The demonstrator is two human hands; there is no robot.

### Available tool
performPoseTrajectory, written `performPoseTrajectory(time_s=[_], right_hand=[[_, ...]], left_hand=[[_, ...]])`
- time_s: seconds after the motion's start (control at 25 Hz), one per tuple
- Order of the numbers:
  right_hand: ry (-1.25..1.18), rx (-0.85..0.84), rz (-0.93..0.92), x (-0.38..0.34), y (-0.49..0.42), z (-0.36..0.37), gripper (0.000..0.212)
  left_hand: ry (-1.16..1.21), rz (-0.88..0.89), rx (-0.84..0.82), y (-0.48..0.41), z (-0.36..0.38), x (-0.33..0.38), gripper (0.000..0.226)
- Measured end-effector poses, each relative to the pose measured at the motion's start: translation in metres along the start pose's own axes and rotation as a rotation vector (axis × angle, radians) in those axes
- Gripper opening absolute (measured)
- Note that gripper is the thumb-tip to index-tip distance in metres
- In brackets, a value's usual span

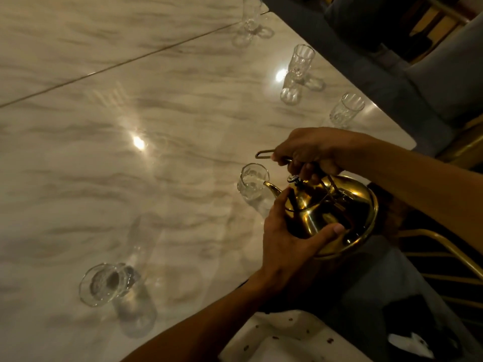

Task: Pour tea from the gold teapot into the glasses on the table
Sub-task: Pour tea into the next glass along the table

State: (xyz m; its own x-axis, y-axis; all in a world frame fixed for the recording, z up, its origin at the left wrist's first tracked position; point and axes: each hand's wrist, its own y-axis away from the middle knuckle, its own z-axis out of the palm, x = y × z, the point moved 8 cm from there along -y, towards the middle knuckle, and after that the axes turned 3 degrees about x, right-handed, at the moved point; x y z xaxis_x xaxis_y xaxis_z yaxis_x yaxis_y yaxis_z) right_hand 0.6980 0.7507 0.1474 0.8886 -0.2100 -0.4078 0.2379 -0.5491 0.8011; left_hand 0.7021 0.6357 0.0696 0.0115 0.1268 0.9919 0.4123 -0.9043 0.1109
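Observation:
The gold teapot (337,212) is tilted with its spout over the rim of a clear glass (252,182) near the table's right edge, and a thin stream runs into that glass. My right hand (308,152) is closed around the teapot's wire handle from above. My left hand (287,239) cups the teapot's body from below, thumb near the base. Another glass (104,284) stands at the lower left. Three more glasses (346,111) (300,61) (251,14) line the far right edge.
The marble table (130,126) is glossy with lamp glare and has a seam running across its upper left. Grey upholstered chairs (444,82) with gold frames stand beyond the right edge. A white patterned cloth (287,338) lies at the bottom.

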Motion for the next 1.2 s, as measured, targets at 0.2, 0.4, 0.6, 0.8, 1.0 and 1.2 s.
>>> performPoseTrajectory(time_s=[0.2,0.4,0.6,0.8,1.0,1.2], right_hand=[[-0.013,-0.044,0.036,-0.004,-0.006,0.001,0.03],[-0.041,-0.115,0.043,-0.005,-0.011,0.003,0.033],[-0.006,-0.057,0.027,-0.005,-0.016,0.001,0.031],[0.022,-0.051,-0.07,-0.007,-0.02,-0.001,0.03],[0.045,-0.1,-0.111,-0.005,-0.017,-0.001,0.028],[-0.02,-0.11,-0.108,-0.004,-0.016,0.001,0.029]], left_hand=[[0.021,0.011,-0.009,-0.005,-0.001,0.005,0.081],[0.035,0.007,-0.009,-0.007,-0.001,0.005,0.081],[0.019,0.007,-0.009,-0.009,-0.001,0.004,0.082],[0.019,-0.019,-0.01,-0.009,0.0,0.0,0.084],[0.016,-0.034,-0.02,-0.007,0.0,-0.001,0.085],[0.022,-0.032,-0.022,-0.006,0.001,0.0,0.082]])
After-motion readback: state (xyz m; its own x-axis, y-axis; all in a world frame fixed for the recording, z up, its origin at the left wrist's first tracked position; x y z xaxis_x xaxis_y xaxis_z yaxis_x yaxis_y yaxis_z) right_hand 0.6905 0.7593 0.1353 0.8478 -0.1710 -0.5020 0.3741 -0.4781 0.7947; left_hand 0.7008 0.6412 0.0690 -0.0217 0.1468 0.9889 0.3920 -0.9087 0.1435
